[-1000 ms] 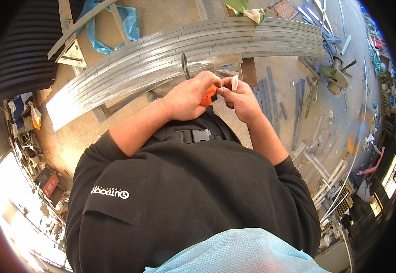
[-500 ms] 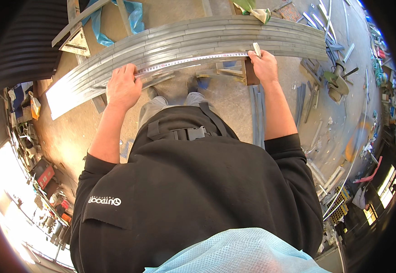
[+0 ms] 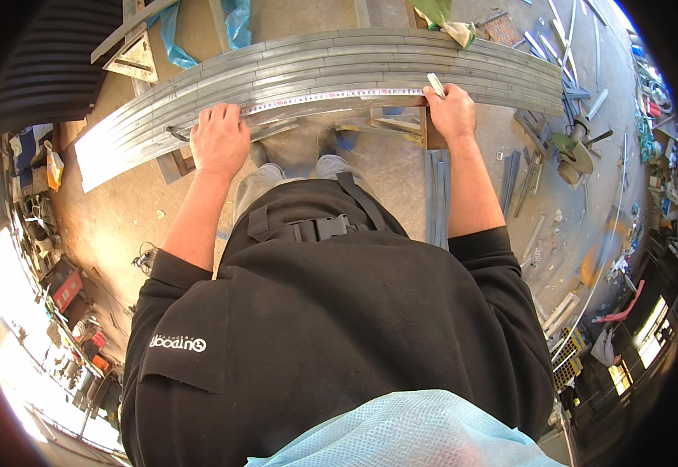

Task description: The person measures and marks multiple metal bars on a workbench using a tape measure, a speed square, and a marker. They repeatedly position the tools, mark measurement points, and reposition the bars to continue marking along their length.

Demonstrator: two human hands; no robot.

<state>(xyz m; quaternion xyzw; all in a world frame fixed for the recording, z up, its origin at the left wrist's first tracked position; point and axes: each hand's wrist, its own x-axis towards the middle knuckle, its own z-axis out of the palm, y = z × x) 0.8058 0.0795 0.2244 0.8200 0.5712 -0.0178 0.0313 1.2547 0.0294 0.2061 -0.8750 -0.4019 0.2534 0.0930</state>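
Several long grey metal strips lie side by side in front of me, bowed by the lens. Along their near edge stretches a white tape measure blade, running between my two hands. My left hand is closed at the blade's left end, its fingers over the near strips; a tape case, if there, is hidden beneath it. A dark strap loop sticks out beside that hand. My right hand, closed, grips a short white marker-like stick that points up, at the blade's right end.
Beyond the strips lie blue plastic film, a triangular metal bracket and a green-and-white cloth or glove. Blue-grey bars rest on the floor by my right forearm. A machine with a round disc stands at the right amid metal offcuts.
My left hand has shifted slightly right and farther from my body, and more of the dark strap loop shows. My right hand stays nearly in place. The view has tilted a little.
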